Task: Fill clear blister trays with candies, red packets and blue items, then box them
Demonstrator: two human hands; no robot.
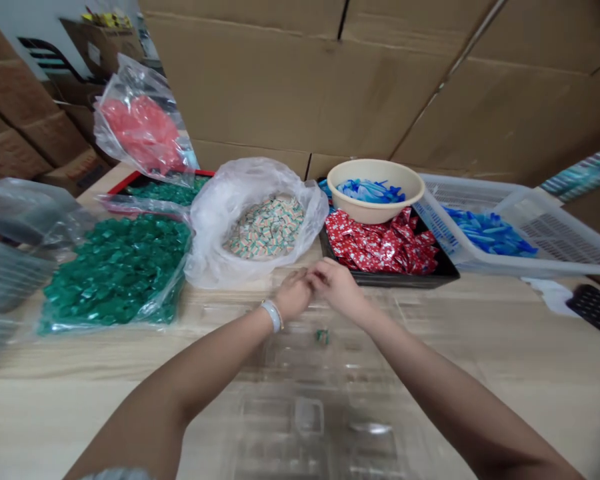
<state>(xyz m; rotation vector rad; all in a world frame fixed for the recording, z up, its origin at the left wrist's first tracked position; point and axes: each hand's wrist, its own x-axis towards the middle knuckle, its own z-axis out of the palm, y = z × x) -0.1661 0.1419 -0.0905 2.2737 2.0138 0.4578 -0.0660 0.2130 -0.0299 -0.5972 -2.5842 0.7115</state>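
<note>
My left hand (293,294) and my right hand (334,283) meet above the table, fingers bent and pressed together; whatever they hold is too small and blurred to make out. They are just in front of a black tray (405,279) of red packets (380,247) and a white plastic bag (207,240) of small green-and-beige pieces (267,227). Below the hands, a small green-and-beige piece (323,335) lies among clear plastic trays (310,417), which are smeared by motion.
At left are a bag of green pieces (117,273), a bag of red pieces (145,130) and a red-rimmed tray (123,183). A cream bowl (375,212) and a white basket (570,237) hold blue pieces. Cardboard (280,80) stands behind; a black object (595,308) lies right.
</note>
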